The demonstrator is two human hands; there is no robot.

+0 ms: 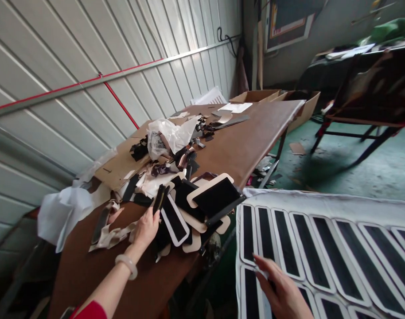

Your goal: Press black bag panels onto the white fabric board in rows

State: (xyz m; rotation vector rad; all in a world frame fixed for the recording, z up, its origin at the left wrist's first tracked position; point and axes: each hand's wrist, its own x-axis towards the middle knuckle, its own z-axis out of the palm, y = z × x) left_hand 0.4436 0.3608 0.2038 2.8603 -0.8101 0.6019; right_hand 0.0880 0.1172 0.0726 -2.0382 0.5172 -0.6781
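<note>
My left hand [148, 225], with a pale bangle on its wrist, is closed on a dark strip [160, 198] at the left side of a heap of black and beige pieces [216, 199]. A white-edged black piece [176, 221] lies just right of that hand. At the lower right my right hand [278, 283] is over rows of white-bordered black panels [294, 243] on a white sheet. Its thumb and fingertips are pressed together near the corner of one panel; what they hold, if anything, is too small to make out.
The brown table [245, 137] bears a crumpled plastic bag [172, 135], scraps and cardboard. White paper [64, 212] hangs at its left edge. Open cardboard boxes [305, 110] stand past its far end. A dark chair [365, 97] stands on the green floor at the right, beside scattered scraps.
</note>
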